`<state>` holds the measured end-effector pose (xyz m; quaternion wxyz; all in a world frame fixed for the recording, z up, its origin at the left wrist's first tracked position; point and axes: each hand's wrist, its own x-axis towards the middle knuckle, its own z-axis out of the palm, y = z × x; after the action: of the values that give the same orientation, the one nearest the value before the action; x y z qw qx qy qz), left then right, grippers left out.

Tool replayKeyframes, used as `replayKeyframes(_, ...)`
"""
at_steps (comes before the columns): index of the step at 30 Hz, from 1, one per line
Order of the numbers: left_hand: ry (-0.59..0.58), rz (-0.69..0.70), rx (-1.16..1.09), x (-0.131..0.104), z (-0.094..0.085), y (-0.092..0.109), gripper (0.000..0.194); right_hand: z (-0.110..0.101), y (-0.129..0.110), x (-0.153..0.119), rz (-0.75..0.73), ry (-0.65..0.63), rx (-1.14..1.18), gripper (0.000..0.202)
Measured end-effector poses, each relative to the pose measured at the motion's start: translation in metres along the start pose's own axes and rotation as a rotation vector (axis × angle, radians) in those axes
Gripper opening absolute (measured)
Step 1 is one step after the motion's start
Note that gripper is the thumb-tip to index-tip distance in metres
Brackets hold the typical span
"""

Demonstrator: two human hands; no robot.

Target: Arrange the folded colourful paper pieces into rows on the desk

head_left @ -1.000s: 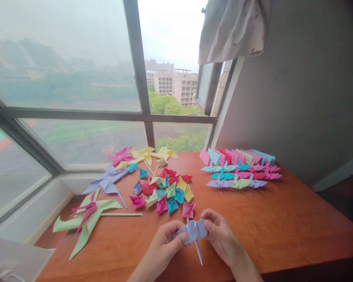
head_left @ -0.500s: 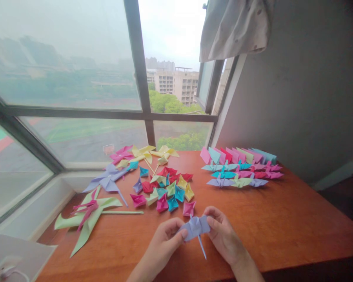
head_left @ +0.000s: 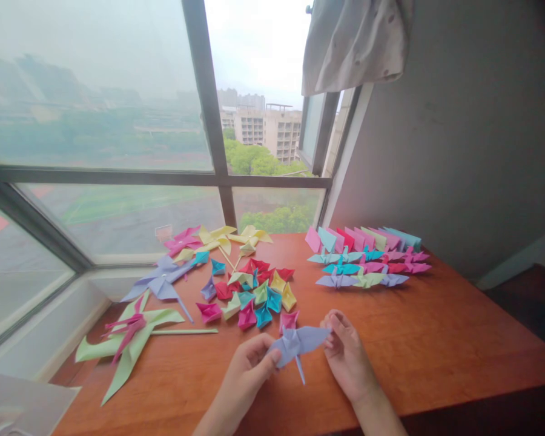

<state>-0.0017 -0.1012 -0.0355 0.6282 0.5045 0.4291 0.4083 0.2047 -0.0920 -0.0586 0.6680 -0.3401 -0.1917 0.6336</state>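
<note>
A lavender paper crane (head_left: 294, 343) is held up over the front of the table, its thin pointed end slanting down. My left hand (head_left: 254, 363) pinches its left wing between thumb and fingers, covering that wing's outer part. The right wing stretches out to a point. At that tip my right hand (head_left: 347, 357) has thumb and fingertips closed together on the paper. Just behind the crane, partly covered by it, sits a pink paper boat (head_left: 288, 321).
Several coloured paper boats (head_left: 247, 315) cluster mid-table. Pinwheels lie on the left, including a green pinwheel (head_left: 136, 339) with a pink crane on it. Rows of paper cranes (head_left: 336, 280) and folded papers (head_left: 366, 239) stand at right on the wooden table (head_left: 436, 339).
The crane's right wing has gone from a blunt, folded-looking end to a long point. My right hand has shifted outward to its tip. The view has moved slightly right.
</note>
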Motion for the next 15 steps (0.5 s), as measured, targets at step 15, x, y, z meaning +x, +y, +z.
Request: replayKeyframes(15,0.105,0.029,0.05,0.004,0.0,-0.001,0.04,0.013,0.017,-0.019,-0.337,-0.32,-1.038,0.017)
